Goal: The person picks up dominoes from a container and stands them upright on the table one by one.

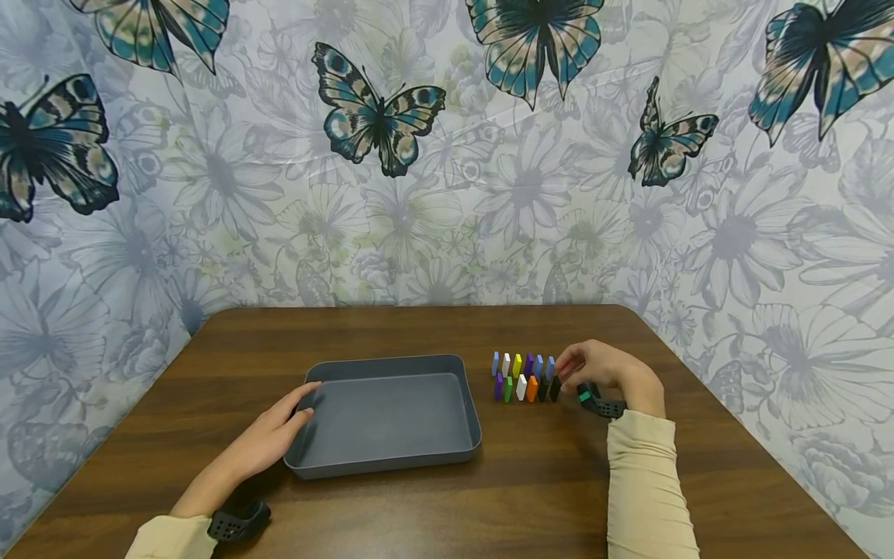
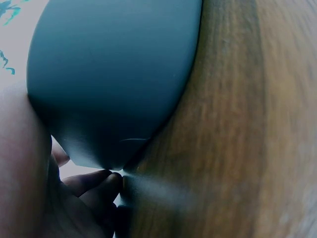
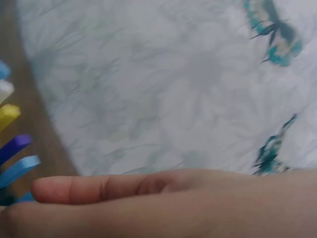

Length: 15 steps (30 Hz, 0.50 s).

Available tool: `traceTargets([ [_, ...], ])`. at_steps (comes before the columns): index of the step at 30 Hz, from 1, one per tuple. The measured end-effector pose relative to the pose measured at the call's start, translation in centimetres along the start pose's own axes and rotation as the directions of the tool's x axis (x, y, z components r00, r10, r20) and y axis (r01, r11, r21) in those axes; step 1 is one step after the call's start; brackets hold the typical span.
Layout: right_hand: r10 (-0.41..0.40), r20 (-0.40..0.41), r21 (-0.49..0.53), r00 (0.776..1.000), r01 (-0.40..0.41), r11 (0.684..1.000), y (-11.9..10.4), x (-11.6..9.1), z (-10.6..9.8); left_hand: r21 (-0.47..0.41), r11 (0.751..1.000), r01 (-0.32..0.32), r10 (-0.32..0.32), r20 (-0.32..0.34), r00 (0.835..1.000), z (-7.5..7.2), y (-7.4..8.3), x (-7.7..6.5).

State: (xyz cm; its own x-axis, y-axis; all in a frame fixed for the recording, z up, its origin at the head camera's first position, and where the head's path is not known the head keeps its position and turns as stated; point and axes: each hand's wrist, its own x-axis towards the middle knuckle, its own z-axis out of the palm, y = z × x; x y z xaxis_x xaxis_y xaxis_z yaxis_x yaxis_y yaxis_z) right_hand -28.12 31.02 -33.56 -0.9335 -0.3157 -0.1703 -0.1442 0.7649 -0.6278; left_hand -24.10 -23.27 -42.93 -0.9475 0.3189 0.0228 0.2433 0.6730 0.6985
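A grey rectangular tray [image 1: 382,468] lies on the table. My left hand [image 1: 268,431] grips its left wall near the far corner; in the left wrist view the fingers [image 2: 101,191] curl against the tray's outer side [image 2: 114,74]. To the tray's right, small coloured blocks stand upright in two rows. My right hand [image 1: 604,369] is at the right end of the back row, finger and thumb pinching the end blue block [image 1: 550,366], mostly covered by the fingers in the right wrist view. A black block [image 1: 555,388] ends the front row just below those fingers.
Back-row blocks include a white block [image 1: 506,364] and a yellow block [image 1: 518,364]; the front row has a green block [image 1: 507,389] and an orange block [image 1: 532,388]. The wooden table [image 1: 447,512] ends at a butterfly-patterned wall covering [image 1: 433,233]. Dark bands circle both wrists.
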Motion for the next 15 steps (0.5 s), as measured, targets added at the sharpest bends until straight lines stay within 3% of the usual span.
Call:
traceTargets([
  [4, -0.062, -0.142, -0.116, 0.988, 0.046, 0.992, -1.4, -1.2, -0.9, -0.022, 1.000, 0.005, -0.006, -0.004, 1.000, 0.1, 0.1, 0.0],
  [8, -0.168, -0.264, -0.203, 0.950, 0.115, 0.972, -2.8, -2.2, -1.0, -0.051, 0.999, -0.017, 0.016, -0.032, 0.999, 0.2, 0.1, 0.0],
  [11, -0.247, -0.315, -0.242, 0.916, 0.174, 0.955, -3.4, -2.6, -0.5, -0.052, 0.996, -0.068, 0.064, -0.074, 0.995, 0.1, 0.0, 0.0],
  [15, -0.336, -0.409, -0.324, 0.848, 0.209, 0.923, -3.1, -3.0, 1.1, -0.010, 0.994, -0.108, 0.106, -0.131, 0.986, -0.4, 0.1, -0.1],
])
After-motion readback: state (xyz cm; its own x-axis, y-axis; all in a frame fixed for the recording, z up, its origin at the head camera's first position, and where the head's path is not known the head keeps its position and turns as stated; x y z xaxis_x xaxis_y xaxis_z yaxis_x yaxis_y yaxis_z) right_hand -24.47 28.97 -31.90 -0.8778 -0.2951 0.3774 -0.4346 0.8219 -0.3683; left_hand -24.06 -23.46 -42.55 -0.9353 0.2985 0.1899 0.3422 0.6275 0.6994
